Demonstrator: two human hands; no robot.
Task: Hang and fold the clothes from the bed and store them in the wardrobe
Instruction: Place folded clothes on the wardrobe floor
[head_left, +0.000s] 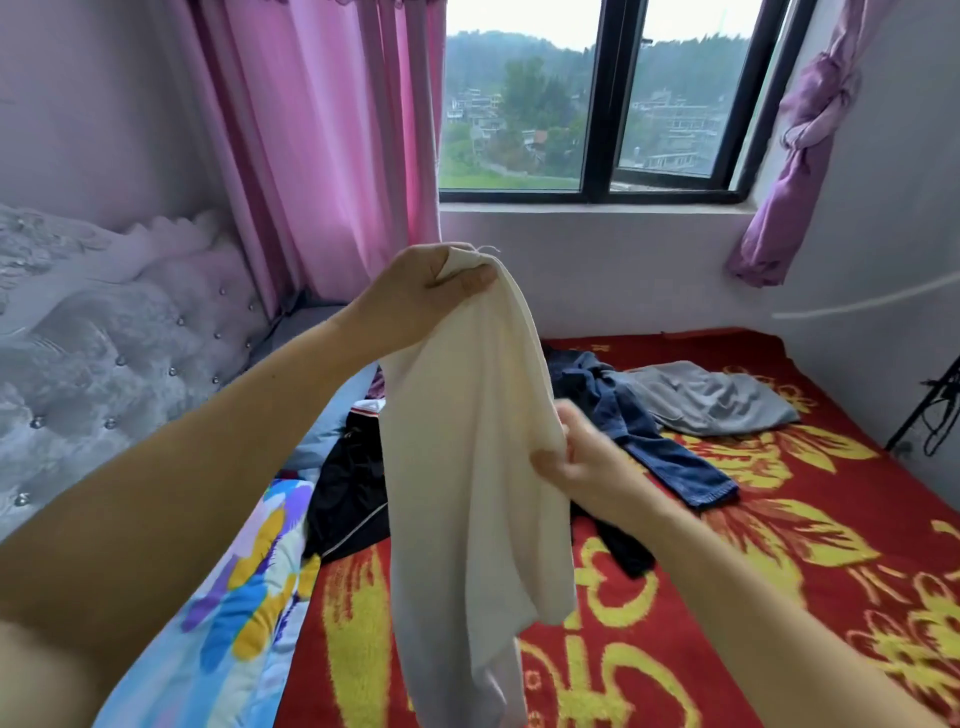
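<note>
A cream-white garment (467, 467) hangs in the air over the bed. My left hand (431, 283) is raised and pinches its top corner. Lower down, my right hand (576, 460) grips the cloth's right edge, blurred by motion. Behind the garment lie a black garment (348, 493), blue jeans (654, 431) and a grey garment (711, 397) on the red and yellow blanket (779, 545).
A flowered blue quilt (234, 597) lies along the bed's left side below a grey tufted headboard (119, 338). Pink curtains (322, 145) and a window (597, 104) stand at the back. A white wall and dark cables (935, 410) border the right. No wardrobe shows.
</note>
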